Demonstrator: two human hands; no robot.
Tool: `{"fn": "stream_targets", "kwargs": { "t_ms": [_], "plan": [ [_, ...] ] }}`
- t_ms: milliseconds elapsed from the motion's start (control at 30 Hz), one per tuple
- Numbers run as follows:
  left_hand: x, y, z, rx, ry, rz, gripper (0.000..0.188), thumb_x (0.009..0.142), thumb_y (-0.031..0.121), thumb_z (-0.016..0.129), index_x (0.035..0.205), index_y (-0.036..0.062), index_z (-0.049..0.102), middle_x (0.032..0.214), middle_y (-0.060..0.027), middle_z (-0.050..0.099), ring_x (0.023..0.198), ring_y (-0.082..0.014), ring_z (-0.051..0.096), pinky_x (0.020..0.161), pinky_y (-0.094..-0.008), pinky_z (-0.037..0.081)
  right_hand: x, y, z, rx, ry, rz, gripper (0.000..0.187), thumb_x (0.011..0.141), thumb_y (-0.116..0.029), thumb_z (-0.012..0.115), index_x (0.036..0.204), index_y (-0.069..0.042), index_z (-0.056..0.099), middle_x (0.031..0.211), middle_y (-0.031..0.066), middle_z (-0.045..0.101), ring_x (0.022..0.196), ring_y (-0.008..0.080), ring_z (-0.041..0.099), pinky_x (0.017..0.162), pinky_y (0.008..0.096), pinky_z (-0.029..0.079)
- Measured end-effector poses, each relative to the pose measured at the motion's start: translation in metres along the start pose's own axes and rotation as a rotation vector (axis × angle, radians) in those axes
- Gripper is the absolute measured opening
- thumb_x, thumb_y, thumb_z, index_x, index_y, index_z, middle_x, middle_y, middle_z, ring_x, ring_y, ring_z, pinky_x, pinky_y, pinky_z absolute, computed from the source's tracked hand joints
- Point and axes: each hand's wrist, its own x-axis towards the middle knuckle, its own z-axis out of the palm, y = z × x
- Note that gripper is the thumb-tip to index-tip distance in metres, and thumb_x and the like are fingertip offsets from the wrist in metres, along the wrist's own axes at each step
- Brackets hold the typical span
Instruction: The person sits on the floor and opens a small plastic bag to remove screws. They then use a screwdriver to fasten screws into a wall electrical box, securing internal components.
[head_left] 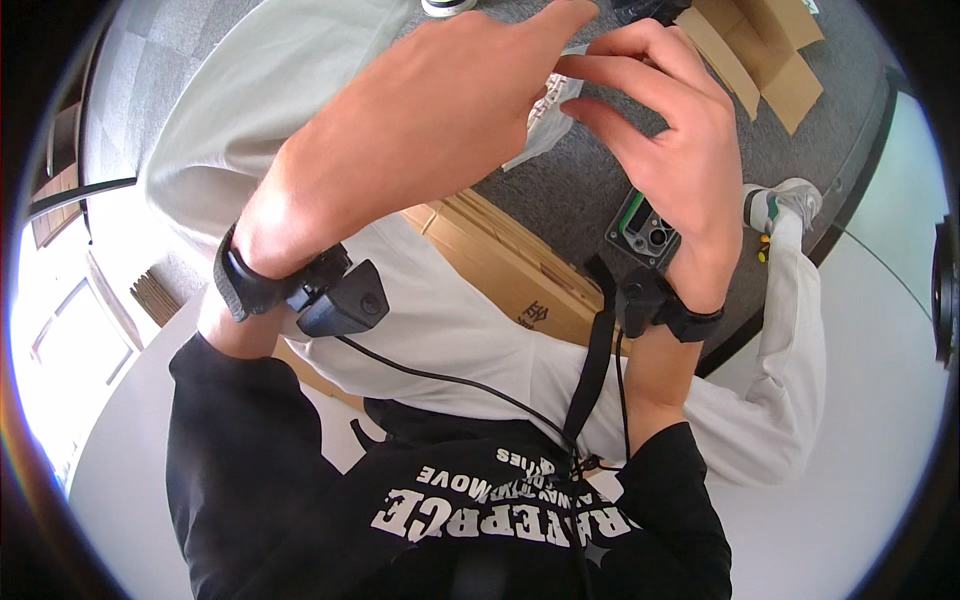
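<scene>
A small clear plastic bag (pixel 540 140) with little whitish pieces inside hangs between my two hands, near the top of the head view. My left hand (pixel 450 90) reaches across from the left with its back toward me. Its fingers curl behind the bag, and their grip is mostly hidden. From the right, my right hand (pixel 680 110) meets the bag's upper edge. Its thumb and fingers are bent, with the fingertips close together on the plastic. What the pieces in the bag are, I cannot make out.
Flat brown cardboard (pixel 500 250) lies beneath my legs. An open cardboard box (pixel 760 55) stands on the grey carpet at the far right. A dark device with a green edge (pixel 645 228) sits behind my right wrist. A black cable (pixel 440 378) runs from my left wrist mount.
</scene>
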Motion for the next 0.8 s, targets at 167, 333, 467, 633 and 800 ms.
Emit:
{"fn": "stream_targets", "kwargs": {
  "t_ms": [167,333,467,633,800],
  "plan": [
    [0.009,-0.001,-0.008,0.031,0.049,0.038,0.058,0.093,0.004,0.057,0.148,-0.0021,0.039,0.079,-0.0293,0.067,0.076,-0.0488,0.067,0.068,-0.0554,0.052,0.002,0.025,-0.003,0.139,0.142,0.033,0.022,0.081,0.009,0.073,0.100,0.000,0.076,0.095,0.0033,0.067,0.086,0.0139,0.063,0.079,0.0260,0.050],
    [0.021,-0.012,0.005,0.099,0.125,0.102,0.054,0.094,0.005,0.056,0.146,-0.0013,0.043,0.082,-0.0282,0.068,0.081,-0.0472,0.067,0.074,-0.0539,0.052,-0.008,0.072,-0.007,0.103,0.192,0.129,0.014,0.093,-0.001,0.068,0.105,-0.002,0.075,0.095,0.0038,0.070,0.083,0.0117,0.063,0.078,0.0252,0.050],
    [0.025,-0.012,0.003,0.141,0.129,-0.036,0.053,0.094,0.004,0.055,0.145,-0.0002,0.044,0.086,-0.0291,0.068,0.082,-0.0481,0.067,0.074,-0.0538,0.052,-0.026,0.128,0.023,-0.026,0.058,0.347,0.018,0.092,-0.014,0.072,0.108,-0.008,0.076,0.094,0.0076,0.071,0.083,0.0196,0.068,0.078,0.0313,0.054],
    [0.018,-0.004,0.000,0.081,0.132,-0.011,0.052,0.095,0.003,0.053,0.146,0.0008,0.044,0.085,-0.0289,0.068,0.081,-0.0484,0.066,0.072,-0.0541,0.051,-0.051,0.183,0.080,-0.019,-0.025,0.501,0.018,0.088,-0.014,0.075,0.105,-0.007,0.075,0.093,0.0110,0.071,0.084,0.0277,0.070,0.077,0.0370,0.056],
    [0.018,0.004,-0.005,0.087,0.081,-0.042,0.055,0.096,0.004,0.053,0.149,0.0021,0.039,0.083,-0.0274,0.069,0.076,-0.0478,0.066,0.070,-0.0532,0.051,-0.057,0.201,0.123,-0.061,0.043,0.579,0.026,0.084,-0.013,0.082,0.108,-0.006,0.074,0.095,0.0120,0.073,0.085,0.0259,0.072,0.076,0.0372,0.057]
  ]
}}
